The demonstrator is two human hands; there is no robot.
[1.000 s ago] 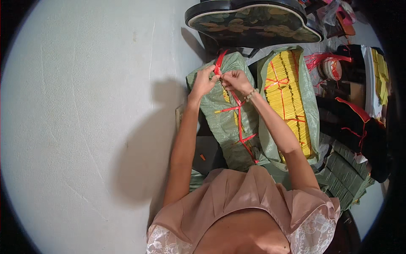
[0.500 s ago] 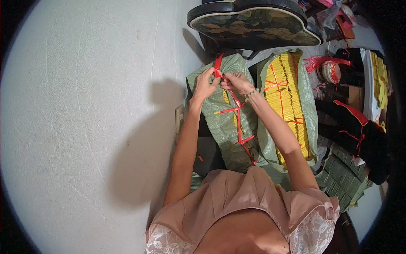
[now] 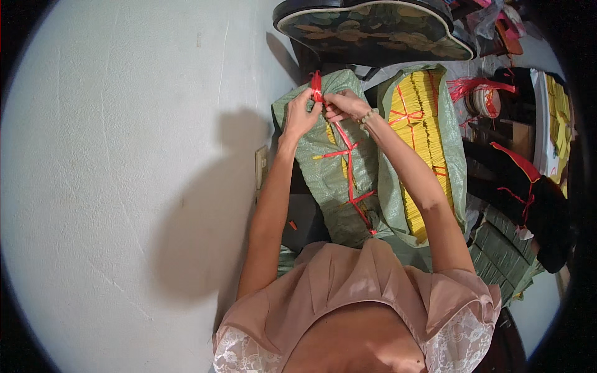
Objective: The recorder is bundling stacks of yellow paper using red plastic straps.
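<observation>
A green woven sack point(image 3: 367, 168) lies lengthwise in front of me, drawn together along its middle with red plastic strapping point(image 3: 349, 177). Through the gap in its seam, strips of yellow show. At the sack's far end my left hand point(image 3: 301, 115) pinches the gathered red strapping, whose loose bunch point(image 3: 317, 84) sticks up beyond the fingers. Close by on the right, my right hand point(image 3: 348, 107) has its fingers curled tight on a strand of the same strapping. A beaded bracelet circles that wrist. The exact knot between the fingertips is hidden.
Beside it on the right stands an open green sack point(image 3: 459, 180) packed with tied yellow bundles point(image 3: 426, 133). A dark cushioned chair point(image 3: 373, 34) blocks the far side, a white wall point(image 3: 143, 155) the left. Red strands point(image 3: 476, 88) lie over a round stool at right.
Both hands stay at the sack's far end with small finger movements. The loose red bunch now stands straighter above my left fingers. The whole view has shifted slightly.
</observation>
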